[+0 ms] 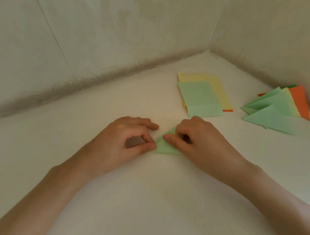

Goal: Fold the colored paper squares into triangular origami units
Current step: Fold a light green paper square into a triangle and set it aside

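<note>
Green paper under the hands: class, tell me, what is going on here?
A person is folding a green paper on the white table. The left hand pinches its left corner while the right hand holds the other side. Further right lie a stack of unfolded squares, green on top, and a pile of finished triangles.

A plain indoor craft corner, seemingly domestic: a cream cloth-covered tabletop [156, 199] meets pale faintly patterned walls [107, 29], with pastel paper squares [200, 95] stacked.
</note>
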Motion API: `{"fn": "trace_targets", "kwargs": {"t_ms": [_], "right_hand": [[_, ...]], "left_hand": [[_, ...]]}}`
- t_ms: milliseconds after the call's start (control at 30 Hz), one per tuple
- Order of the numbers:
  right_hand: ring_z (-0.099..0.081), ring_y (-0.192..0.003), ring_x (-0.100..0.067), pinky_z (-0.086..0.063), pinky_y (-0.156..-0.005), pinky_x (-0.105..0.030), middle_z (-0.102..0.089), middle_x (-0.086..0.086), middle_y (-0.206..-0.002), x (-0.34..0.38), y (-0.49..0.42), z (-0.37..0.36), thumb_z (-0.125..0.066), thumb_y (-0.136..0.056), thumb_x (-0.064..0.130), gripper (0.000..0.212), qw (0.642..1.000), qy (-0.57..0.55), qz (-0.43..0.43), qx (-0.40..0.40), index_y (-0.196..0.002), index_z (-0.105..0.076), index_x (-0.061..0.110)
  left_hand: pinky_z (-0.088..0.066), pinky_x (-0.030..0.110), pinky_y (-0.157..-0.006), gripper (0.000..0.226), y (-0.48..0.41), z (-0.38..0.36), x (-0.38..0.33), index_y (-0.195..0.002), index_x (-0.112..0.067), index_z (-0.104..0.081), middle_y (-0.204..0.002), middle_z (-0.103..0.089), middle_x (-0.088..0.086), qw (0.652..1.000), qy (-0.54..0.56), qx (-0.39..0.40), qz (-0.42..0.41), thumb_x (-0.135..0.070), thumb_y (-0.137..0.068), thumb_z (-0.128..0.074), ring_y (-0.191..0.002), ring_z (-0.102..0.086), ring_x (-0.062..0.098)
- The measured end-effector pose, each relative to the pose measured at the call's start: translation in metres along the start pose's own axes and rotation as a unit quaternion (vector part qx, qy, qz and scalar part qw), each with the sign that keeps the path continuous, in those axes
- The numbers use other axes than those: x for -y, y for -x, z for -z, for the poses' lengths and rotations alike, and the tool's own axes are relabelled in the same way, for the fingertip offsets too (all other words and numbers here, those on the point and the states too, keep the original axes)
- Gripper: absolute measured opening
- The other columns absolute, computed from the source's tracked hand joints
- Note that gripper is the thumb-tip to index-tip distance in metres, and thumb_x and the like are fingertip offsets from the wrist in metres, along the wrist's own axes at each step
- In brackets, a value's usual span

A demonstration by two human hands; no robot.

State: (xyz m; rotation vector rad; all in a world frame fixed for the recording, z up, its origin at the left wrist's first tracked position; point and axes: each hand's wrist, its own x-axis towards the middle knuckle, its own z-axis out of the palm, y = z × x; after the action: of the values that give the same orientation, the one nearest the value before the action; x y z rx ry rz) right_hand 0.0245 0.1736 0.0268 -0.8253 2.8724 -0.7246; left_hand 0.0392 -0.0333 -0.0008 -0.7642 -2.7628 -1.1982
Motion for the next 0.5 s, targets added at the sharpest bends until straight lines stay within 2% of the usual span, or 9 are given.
{"fn": "trace_targets", "kwargs": {"t_ms": [67, 200, 333, 500], "right_hand": [[-0.036, -0.072, -0.018, -0.027, -0.063, -0.034, -0.038, 0.005, -0.063, -0.002, 0.002, -0.004, -0.049, -0.094, 0.041, 0.047, 0.998, 0.047, 0.005, -0.031, -0.056, -0.028, 0.023], [-0.034, -0.063, -0.018, -0.024, -0.057, -0.029, -0.028, 0.011, -0.057, -0.010, 0.001, -0.014, -0.046, -0.092, 0.040, 0.046, 0.988, 0.097, 0.031, -0.115, -0.058, -0.017, 0.030], [-0.035, -0.056, -0.017, -0.023, -0.052, -0.024, -0.033, 0.007, -0.057, -0.012, 0.000, -0.022, -0.039, -0.089, 0.040, 0.035, 0.972, 0.146, 0.046, -0.179, -0.061, -0.026, 0.023], [-0.046, -0.053, -0.022, -0.022, -0.051, -0.022, -0.045, 0.002, -0.056, -0.011, -0.002, -0.028, -0.041, -0.087, 0.036, 0.030, 0.957, 0.193, 0.056, -0.210, -0.063, -0.029, 0.023]], "left_hand": [[-0.026, 0.007, -0.101, 0.021, 0.000, -0.001, -0.002, -0.080, -0.034, -0.065, -0.116, -0.056, -0.026, 1.000, 0.009, -0.007, 0.000, -0.052, -0.077, -0.054, -0.117, -0.044, -0.010], [-0.024, 0.002, -0.096, 0.020, -0.001, -0.002, -0.005, -0.074, -0.037, -0.059, -0.115, -0.055, -0.025, 0.999, 0.018, -0.019, 0.021, -0.056, -0.072, -0.056, -0.113, -0.043, -0.011], [-0.026, 0.001, -0.093, 0.021, -0.002, -0.004, -0.005, -0.072, -0.038, -0.056, -0.115, -0.054, -0.025, 0.999, 0.004, -0.022, 0.038, -0.059, -0.069, -0.054, -0.110, -0.045, -0.010], [-0.027, 0.005, -0.095, 0.028, 0.001, -0.006, -0.006, -0.072, -0.039, -0.051, -0.115, -0.052, -0.027, 0.998, -0.037, -0.023, 0.048, -0.066, -0.067, -0.052, -0.109, -0.044, -0.007]]}}
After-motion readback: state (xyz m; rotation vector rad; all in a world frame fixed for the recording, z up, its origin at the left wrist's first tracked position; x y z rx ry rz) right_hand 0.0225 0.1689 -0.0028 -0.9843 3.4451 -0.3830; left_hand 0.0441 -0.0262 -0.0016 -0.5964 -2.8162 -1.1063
